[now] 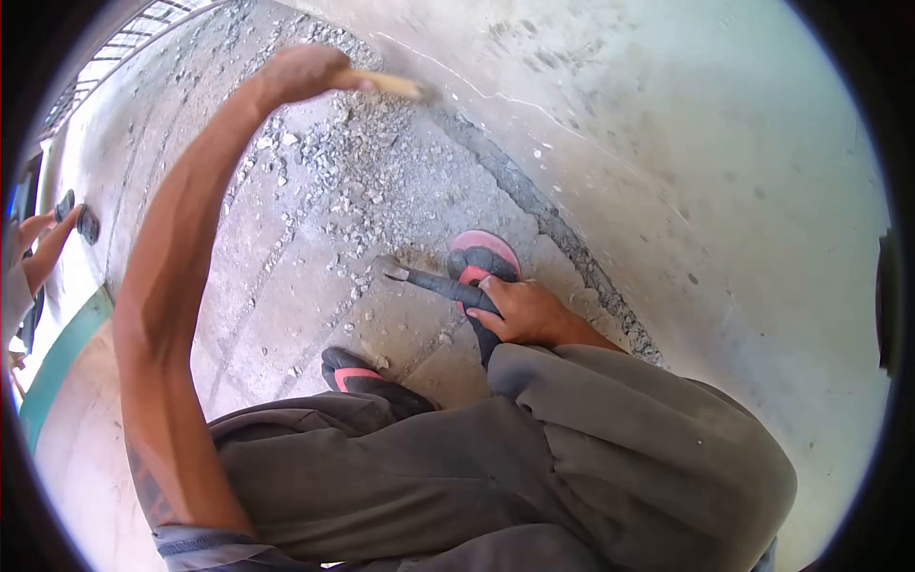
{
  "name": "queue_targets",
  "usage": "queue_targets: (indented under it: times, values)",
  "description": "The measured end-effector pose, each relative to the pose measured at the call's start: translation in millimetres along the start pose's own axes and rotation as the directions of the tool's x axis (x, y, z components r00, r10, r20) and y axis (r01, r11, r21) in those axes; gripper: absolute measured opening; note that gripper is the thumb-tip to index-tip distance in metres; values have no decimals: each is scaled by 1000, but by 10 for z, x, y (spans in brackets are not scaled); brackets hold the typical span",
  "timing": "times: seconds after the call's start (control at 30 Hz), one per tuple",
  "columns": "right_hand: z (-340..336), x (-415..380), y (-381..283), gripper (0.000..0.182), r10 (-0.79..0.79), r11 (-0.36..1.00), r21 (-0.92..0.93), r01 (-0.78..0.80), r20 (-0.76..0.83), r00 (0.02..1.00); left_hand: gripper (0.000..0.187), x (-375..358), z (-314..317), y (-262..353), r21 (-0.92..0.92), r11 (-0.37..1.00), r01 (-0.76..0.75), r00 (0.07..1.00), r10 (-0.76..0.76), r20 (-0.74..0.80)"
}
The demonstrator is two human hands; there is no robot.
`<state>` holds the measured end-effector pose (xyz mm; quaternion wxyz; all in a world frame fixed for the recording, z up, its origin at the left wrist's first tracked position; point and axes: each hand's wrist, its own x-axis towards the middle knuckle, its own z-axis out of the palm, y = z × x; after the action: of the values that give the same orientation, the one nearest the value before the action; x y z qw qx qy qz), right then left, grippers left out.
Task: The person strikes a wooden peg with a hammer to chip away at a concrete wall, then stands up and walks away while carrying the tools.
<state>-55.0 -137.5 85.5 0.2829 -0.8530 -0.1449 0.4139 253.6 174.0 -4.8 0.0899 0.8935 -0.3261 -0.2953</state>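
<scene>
My left hand [303,74] is stretched far out over the rubble at the base of the wall. Its fingers are closed round a short pale wooden piece [386,84], whose far end is blurred near the wall. By my right foot, my right hand [526,310] grips a hammer [438,284] by its dark wrapped handle, with the head pointing left just above the floor. Broken grey rubble [348,162] lies beneath and beyond both hands. A rough groove [534,205] is cut along the foot of the wall.
The pale wall [686,153] rises on the right. My feet are in sandals with red straps [357,377]. Another person's feet [81,219] show at the far left, near a green-edged panel [62,357]. A metal grille [133,38] stands at upper left.
</scene>
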Motion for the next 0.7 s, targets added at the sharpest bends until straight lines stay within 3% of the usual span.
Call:
queue_targets:
  times: [0.03,0.1,0.13,0.17,0.27,0.33,0.4,0.5,0.53,0.63,0.7]
  values:
    - [-10,34,9,40,3,1000,-16,-2,23,1000,68,5,118,215,-228,964,-139,990,137,-22]
    - [12,85,42,41,19,999,-33,-18,42,999,72,58,182,828,-99,983,-157,987,161,30]
    - [40,106,65,43,33,999,-35,-32,41,999,72,140,357,985,-73,975,-210,978,210,-16]
    - [52,123,78,44,46,998,-40,-44,42,998,73,223,485,1092,93,981,-169,985,166,42]
    - [74,116,85,43,74,997,25,-74,-37,997,71,194,553,837,59,991,-121,989,125,-75]
    - [131,75,103,42,110,994,-4,-110,-38,993,64,101,355,330,-37,998,59,997,-60,-43]
    - [130,131,135,41,105,994,-20,-106,-62,993,60,27,-62,-167,309,907,287,955,-295,-23]
    - [160,135,136,40,73,997,-7,-74,-109,991,61,-138,-285,-190,275,936,220,975,-222,-24]
    - [154,141,121,40,63,998,-2,-63,-133,989,60,-178,-267,-13,200,977,74,997,-66,-46]
    - [156,150,123,39,68,997,-13,-71,-138,988,67,-63,-16,586,-59,992,-111,989,116,94]
    - [149,144,82,39,91,995,-24,-95,-126,988,64,5,218,776,110,992,-67,997,72,-42]
